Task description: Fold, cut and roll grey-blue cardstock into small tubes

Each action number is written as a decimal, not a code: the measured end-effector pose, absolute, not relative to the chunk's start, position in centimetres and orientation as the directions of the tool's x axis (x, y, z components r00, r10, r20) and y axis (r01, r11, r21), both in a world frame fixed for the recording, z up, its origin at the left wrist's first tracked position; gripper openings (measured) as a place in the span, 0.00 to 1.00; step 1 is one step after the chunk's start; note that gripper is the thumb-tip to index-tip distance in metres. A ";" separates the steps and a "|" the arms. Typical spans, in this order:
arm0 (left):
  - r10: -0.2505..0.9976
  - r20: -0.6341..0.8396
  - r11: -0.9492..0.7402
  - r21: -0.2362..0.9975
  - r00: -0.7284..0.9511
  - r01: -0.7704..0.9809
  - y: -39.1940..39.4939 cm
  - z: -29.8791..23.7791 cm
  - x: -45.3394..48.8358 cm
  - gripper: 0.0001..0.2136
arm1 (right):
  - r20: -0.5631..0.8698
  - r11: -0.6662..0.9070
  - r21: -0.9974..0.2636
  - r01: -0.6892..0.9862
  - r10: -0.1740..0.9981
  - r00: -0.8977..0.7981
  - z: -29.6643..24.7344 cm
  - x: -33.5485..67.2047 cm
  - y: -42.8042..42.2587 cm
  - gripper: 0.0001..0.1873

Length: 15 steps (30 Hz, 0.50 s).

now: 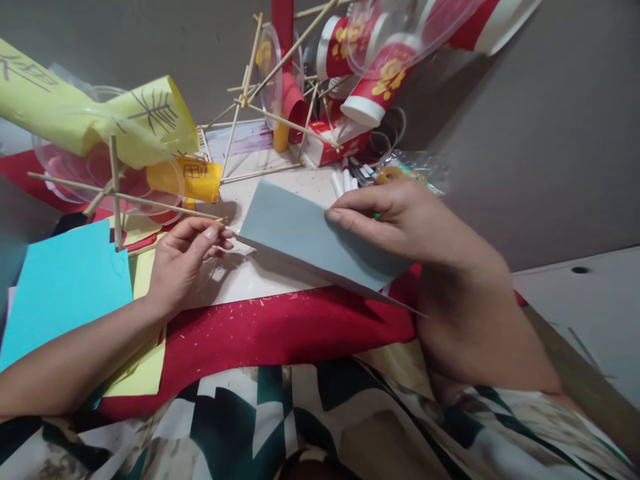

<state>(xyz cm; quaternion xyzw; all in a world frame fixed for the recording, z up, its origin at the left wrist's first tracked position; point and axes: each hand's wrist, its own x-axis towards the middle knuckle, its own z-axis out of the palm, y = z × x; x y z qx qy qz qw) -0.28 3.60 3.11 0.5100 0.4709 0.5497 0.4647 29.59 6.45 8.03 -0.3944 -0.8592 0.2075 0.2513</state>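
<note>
A folded sheet of blue-grey paper (pixel 295 233) is pinched between the thumb and fingers of my right hand (pixel 400 220), tilted above the white tabletop (pixel 235 277). My left hand (pixel 185 257) is closed in a pinch close to the paper's left corner. Whatever those fingertips hold is too small to make out. Just above them ends a thin wooden stick (pixel 150 200), part of a small stick frame; I cannot tell whether the fingers touch it.
At the back stands a stick structure (pixel 243 100) with red paper cups (pixel 383 80) to its right. Yellow paper rolls (pixel 155 117) and a clear plastic lid are on the left, above a turquoise sheet (pixel 70 287). Markers (pixel 345 179) lie behind the paper. Red cloth (pixel 280 327) hangs in front.
</note>
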 end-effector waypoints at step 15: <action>0.971 -0.054 0.026 0.992 0.234 0.121 2.3 4.8 -0.2 0.09 | 0.369 0.677 -0.550 0.489 0.722 -0.585 7.7 29.0 5.8 0.14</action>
